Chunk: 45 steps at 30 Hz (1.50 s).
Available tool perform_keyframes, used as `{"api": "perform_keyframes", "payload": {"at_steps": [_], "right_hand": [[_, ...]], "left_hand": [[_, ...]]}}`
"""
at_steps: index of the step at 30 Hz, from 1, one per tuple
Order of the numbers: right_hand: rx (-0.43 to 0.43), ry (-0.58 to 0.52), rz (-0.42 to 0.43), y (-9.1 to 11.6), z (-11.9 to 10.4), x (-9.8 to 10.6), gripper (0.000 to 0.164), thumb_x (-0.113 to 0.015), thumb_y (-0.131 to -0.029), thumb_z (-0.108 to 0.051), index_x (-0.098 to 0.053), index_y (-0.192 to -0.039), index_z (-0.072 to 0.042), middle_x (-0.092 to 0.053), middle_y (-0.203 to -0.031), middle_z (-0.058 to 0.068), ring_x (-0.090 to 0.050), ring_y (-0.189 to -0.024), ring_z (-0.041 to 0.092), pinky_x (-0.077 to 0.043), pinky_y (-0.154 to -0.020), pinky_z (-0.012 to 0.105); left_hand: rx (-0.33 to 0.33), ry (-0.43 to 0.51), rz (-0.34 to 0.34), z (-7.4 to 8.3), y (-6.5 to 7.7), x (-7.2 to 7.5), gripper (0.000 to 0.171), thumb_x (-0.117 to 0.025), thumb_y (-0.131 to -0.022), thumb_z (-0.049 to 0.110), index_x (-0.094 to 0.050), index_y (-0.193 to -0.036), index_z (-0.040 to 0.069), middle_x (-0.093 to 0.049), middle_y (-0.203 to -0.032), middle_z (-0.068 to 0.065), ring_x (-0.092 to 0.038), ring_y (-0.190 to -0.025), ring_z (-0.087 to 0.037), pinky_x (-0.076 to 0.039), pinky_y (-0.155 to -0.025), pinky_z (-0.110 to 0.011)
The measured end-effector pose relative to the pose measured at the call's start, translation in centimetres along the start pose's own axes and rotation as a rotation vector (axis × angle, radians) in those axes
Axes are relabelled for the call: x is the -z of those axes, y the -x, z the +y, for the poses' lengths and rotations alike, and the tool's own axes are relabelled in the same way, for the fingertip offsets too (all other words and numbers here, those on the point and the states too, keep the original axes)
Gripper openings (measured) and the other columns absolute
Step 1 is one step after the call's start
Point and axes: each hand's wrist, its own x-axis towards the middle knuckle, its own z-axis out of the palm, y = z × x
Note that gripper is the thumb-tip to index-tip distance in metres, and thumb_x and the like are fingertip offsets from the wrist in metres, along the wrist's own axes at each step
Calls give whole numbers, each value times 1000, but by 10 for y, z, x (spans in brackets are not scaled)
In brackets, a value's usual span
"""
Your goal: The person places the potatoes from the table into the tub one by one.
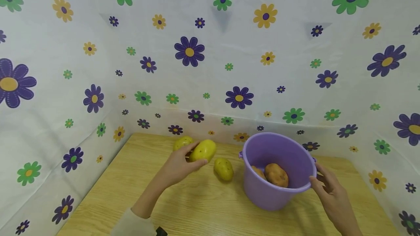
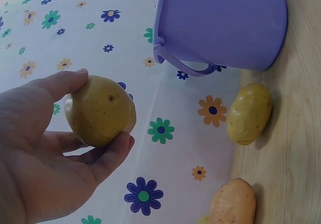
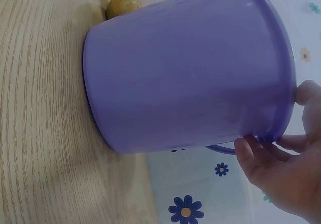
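My left hand [image 1: 178, 165] holds a yellow potato [image 1: 205, 150] between thumb and fingers, raised over the table left of a purple bucket [image 1: 267, 196]. A second yellow potato [image 1: 224, 169] lies on the table between that hand and the bucket. Behind the hand is another yellow potato [image 1: 182, 142], partly covered. The left wrist view also shows a brownish potato [image 2: 234, 204] on the table, cut off by the frame's edge. With my right hand [image 1: 336, 196] I grip the bucket's rim at its right side. Inside the bucket lie a brown potato [image 1: 276, 175] and another, partly hidden by the wall.
The wooden table [image 1: 197, 207] meets a white flowered sheet [image 1: 210, 79] at its back and both sides. The bucket's curved handle [image 2: 193, 72] hangs down along its outer side. Part of a dark object [image 1: 161, 231] shows beside the left sleeve.
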Motion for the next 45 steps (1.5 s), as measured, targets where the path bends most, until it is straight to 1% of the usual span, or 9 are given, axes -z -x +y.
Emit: {"api": "perform_keyframes", "payload": {"at_steps": [5,9,12,19,24,30,35,42,45], "right_hand": [[3,-6,7,0,1,0,52,-57,-107,-12,-42,-155,0,-54,-134,-10,-53,-112,-12,-51,-82,7],[5,-6,9,0,2,1,52,-58,-107,-12,-42,-155,-1,-55,-132,-16,-54,-112,-11,-51,-82,7],[0,-7,6,-1,2,1,53,-58,-107,-13,-42,-156,0,-55,-132,-16,-54,-111,-12,-51,-82,7],[1,3,8,0,2,2,52,-57,-107,-12,-42,-155,1,-56,-131,-13,-52,-111,-14,-50,-82,6],[3,9,10,0,2,1,52,-58,-107,-12,-43,-155,0,-57,-132,-10,-53,-112,-12,-48,-83,5],[9,0,7,0,1,2,52,-57,-107,-11,-42,-156,0,-56,-131,-15,-54,-112,-10,-49,-83,6],[20,-2,11,0,1,3,51,-58,-107,-10,-43,-155,1,-57,-131,-14,-55,-112,-10,-49,-83,6],[19,1,6,0,0,2,51,-58,-107,-11,-43,-154,1,-59,-132,-2,-54,-112,-10,-49,-84,6],[17,0,6,-1,0,2,51,-58,-107,-11,-43,-154,1,-59,-132,-2,-54,-111,-10,-49,-84,6]], "left_hand": [[-6,-17,-6,6,-2,5,74,-77,-94,38,-48,-154,6,-60,-134,-12,-62,-105,-23,-59,-86,-38],[-15,-56,2,11,-5,9,75,-76,-94,41,-47,-155,8,-59,-138,-11,-61,-110,-24,-57,-92,-42],[-32,-73,1,15,-6,13,75,-75,-94,42,-46,-156,10,-58,-142,-10,-60,-113,-24,-56,-96,-44],[-91,-34,-31,29,-11,27,73,-74,-96,38,-43,-157,10,-59,-139,-12,-61,-109,-25,-58,-92,-39],[-102,-58,-43,42,-13,36,76,-73,-96,41,-42,-158,9,-57,-140,-12,-61,-113,-27,-57,-94,-41],[-97,-80,-43,51,-12,46,77,-73,-97,41,-40,-158,7,-57,-140,-14,-61,-112,-28,-58,-92,-39],[-86,-71,-58,55,-11,49,77,-72,-98,39,-39,-159,6,-56,-139,-16,-62,-109,-28,-59,-86,-36],[-76,-43,-59,57,-11,49,76,-73,-97,38,-39,-159,7,-56,-138,-17,-62,-107,-28,-60,-84,-36],[-79,-61,-57,59,-12,48,77,-73,-97,39,-40,-158,7,-56,-138,-16,-62,-108,-28,-59,-84,-36]]}}
